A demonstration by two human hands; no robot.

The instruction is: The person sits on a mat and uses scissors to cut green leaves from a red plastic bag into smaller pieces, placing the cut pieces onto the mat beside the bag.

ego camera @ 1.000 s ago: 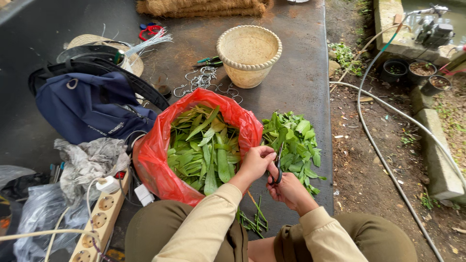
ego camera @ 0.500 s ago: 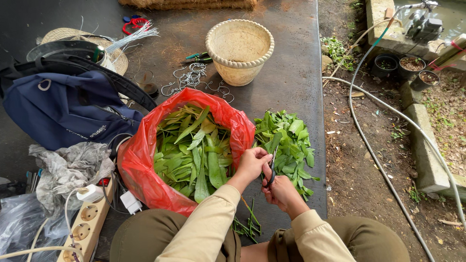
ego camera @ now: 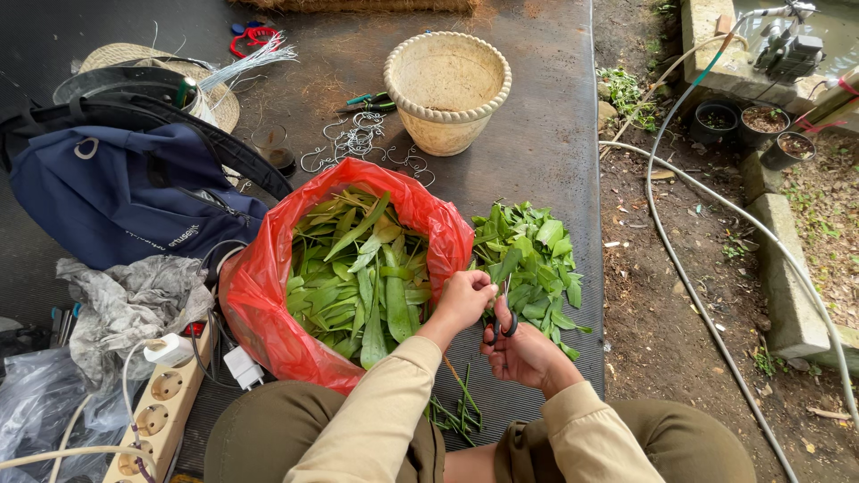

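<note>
on the dark ribbed mat, seen from the head camera, the left hand is pinched shut on a leafy green sprig, holding it over the loose pile of cut green leaves so trimmings land there. the right hand is curled through the dark-handled scissors, blades up at the sprig. the red plastic bag of long green leaves lies open just beside the left wrist, within reach. stripped green stems lie between the knees.

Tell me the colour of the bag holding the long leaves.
Red: the plastic bag shows best in the head view.
</note>
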